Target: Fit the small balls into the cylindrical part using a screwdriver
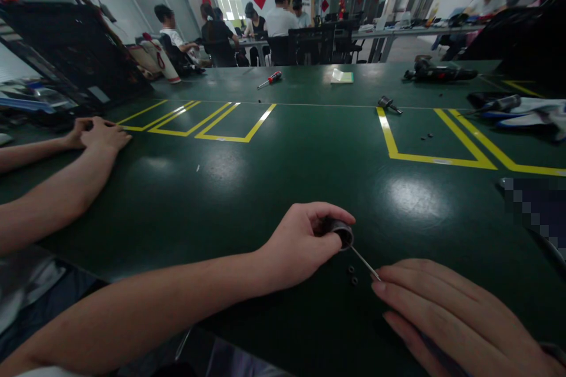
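Low over the green table, my left hand (300,244) is closed around a short, dark, hollow metal cylinder (345,234), its open end facing me and to the right. My right hand (451,312), at the lower right, pinches a thin metal rod (366,264) between thumb and fingers. The rod's far tip reaches the cylinder's rim or opening; the exact contact is hard to make out. Whatever lies inside the cylinder is dark. Two small dark ring-shaped pieces (352,275) lie on the table just below it, between my hands.
Yellow tape frames (225,139) mark the green table (274,182). Farther back lie a red-handled screwdriver (270,79), a notepad (342,76), a metal part with a shaft (389,105) and a dark power tool (442,70). A co-worker's hands (104,132) rest at the left.
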Tool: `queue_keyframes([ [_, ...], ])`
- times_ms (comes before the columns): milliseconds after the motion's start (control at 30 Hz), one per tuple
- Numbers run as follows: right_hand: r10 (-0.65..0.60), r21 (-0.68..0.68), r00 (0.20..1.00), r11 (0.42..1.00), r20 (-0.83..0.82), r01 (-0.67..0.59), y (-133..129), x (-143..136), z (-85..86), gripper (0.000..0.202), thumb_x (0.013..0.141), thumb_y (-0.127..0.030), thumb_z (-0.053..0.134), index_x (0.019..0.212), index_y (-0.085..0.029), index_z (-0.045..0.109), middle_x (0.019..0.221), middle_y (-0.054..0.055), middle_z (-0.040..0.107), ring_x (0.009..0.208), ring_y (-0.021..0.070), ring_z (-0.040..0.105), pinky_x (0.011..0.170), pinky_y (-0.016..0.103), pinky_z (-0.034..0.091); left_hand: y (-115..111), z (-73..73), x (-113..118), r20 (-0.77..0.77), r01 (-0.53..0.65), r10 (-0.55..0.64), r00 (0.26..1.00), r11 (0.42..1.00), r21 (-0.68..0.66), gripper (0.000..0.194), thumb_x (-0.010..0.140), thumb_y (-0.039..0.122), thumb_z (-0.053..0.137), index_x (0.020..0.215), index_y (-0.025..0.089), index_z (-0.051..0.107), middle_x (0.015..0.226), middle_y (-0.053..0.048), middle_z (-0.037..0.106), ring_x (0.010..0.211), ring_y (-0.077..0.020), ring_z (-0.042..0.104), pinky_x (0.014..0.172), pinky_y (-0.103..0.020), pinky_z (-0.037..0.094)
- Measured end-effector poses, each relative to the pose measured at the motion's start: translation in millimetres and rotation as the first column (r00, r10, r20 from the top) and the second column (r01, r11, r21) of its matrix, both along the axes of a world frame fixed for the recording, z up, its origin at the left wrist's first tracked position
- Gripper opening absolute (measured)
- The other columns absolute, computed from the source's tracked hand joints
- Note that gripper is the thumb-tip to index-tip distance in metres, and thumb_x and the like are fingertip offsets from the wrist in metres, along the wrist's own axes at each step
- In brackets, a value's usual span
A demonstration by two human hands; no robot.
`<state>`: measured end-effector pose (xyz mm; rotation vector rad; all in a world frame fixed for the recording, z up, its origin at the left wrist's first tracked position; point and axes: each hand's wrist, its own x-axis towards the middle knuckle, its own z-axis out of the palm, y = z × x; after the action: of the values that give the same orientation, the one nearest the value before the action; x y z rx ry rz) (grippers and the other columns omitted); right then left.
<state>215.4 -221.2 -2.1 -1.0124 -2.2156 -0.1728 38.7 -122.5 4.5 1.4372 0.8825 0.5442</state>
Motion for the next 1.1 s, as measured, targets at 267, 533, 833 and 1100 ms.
queue_keyframes([
  [267,-0.231,-0.428,0.858,0.904,-0.460,0.014,1.6,13.1,-2.8,0.017,0.084,-0.030,0.052,0.079,-0.025,0.067,0.076,0.001,0.071,0.084,0.0205,0.068,0.076,0.030,0.057,5.9,-2.0,-2.3,0.047,0.001,0.001,0.999,0.999,-0.034,0.025,0.072,0.008,0.056,0.096,0.013,0.063,0.095,-0.007,0.066,0.088,-0.0171,0.063,0.083,-0.035,0.050],
  [533,-0.491,-0.730,0.622,0.654,-0.610,-0.200,19.7,13.1,-6.9,0.031,0.080,-0.044,0.056,0.063,-0.020,0.066,0.058,0.003,0.065,0.065,0.0186,0.066,0.052,0.024,0.054,4.6,6.5,1.0,0.147,-0.084,0.114,0.983,0.976,-0.200,0.026,0.066,0.004,0.060,0.090,0.013,0.064,0.099,-0.007,0.065,0.093,-0.0199,0.062,0.087,-0.040,0.049],
  [833,-0.278,-0.527,0.906,0.846,-0.319,0.074,6.1,10.1,-2.0,0.022,0.083,-0.033,0.051,0.066,-0.024,0.062,0.067,-0.001,0.068,0.073,0.0176,0.068,0.089,0.035,0.051,4.6,6.8,-0.1,0.172,-0.093,0.133,0.976,0.971,-0.219,0.030,0.062,0.006,0.065,0.091,0.013,0.065,0.098,-0.007,0.065,0.095,-0.0211,0.060,0.090,-0.042,0.045],
  [1100,-0.006,-0.122,0.989,0.992,-0.149,-0.013,1.6,7.0,0.8,0.029,0.072,-0.011,0.056,0.097,-0.025,0.061,0.078,-0.001,0.071,0.077,0.0176,0.069,0.095,0.039,0.048,5.6,4.2,0.5,0.173,-0.095,0.130,0.976,0.976,-0.196,0.032,0.065,0.003,0.062,0.095,0.014,0.060,0.100,-0.006,0.063,0.093,-0.0190,0.061,0.086,-0.039,0.048],
])
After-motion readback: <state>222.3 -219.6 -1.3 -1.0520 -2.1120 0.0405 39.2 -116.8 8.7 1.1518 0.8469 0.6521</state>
